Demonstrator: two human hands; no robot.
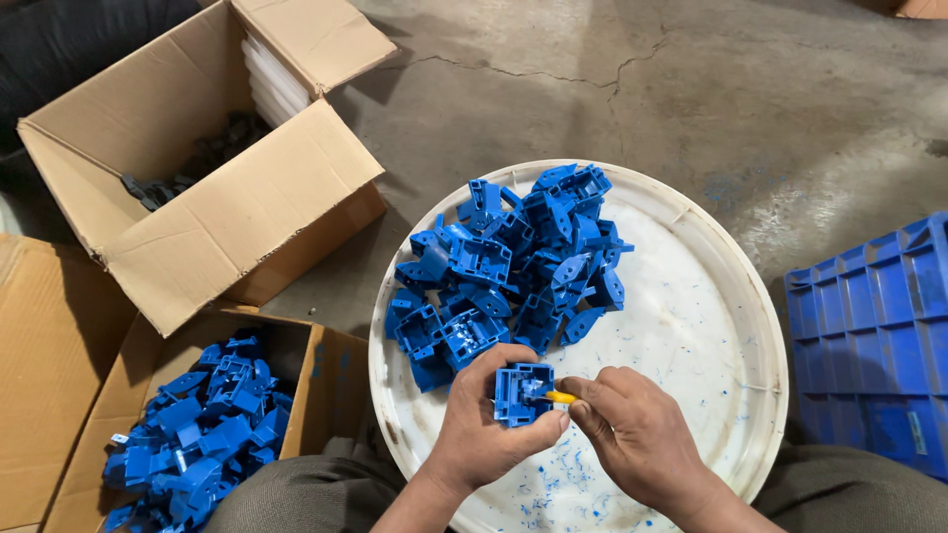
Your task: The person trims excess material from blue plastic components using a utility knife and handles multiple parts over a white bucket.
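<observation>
My left hand (484,424) grips a small blue plastic part (521,392) over the near side of a round white tray (711,326). My right hand (637,434) pinches a small yellow-handled tool (559,397) whose tip touches the part. Just beyond my hands, a pile of several similar blue plastic parts (513,262) lies on the tray's left half. Blue shavings speckle the tray below my hands.
A cardboard box (311,370) at lower left holds more blue parts (202,424). A larger open cardboard box (197,217) at upper left holds dark parts and white sheets. A blue plastic crate (874,336) stands at right. Cracked concrete floor (642,89) lies beyond.
</observation>
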